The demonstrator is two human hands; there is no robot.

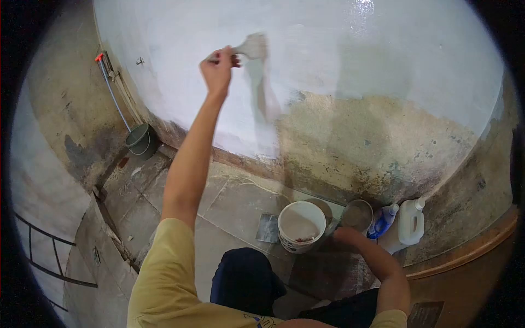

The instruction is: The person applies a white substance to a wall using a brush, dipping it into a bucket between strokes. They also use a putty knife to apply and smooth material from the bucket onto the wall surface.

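My left hand (pixel 220 64) is raised to the wall, its fingers closed round the handle of a wide flat paintbrush (pixel 253 46). The bristles, slightly blurred, are against or very near the wet white part of the wall (pixel 180 60). Low on the right, my right hand (pixel 350 236) is closed beside a white bucket (pixel 301 249) with pale, thick contents. A greyish shape shows at its fingers, but I cannot make it out. Just beyond that hand stands a round container (pixel 358 216) with greyish contents.
A blue-labelled bottle (pixel 384 220) and a white jug (pixel 411 223) stand by the wall. A square plate (pixel 268 228) lies left of the white bucket. In the far left corner are a dark bucket (pixel 143 143) and a long-handled tool (pixel 114 93). Bare, stained wall (pixel 350 136) shows lower right.
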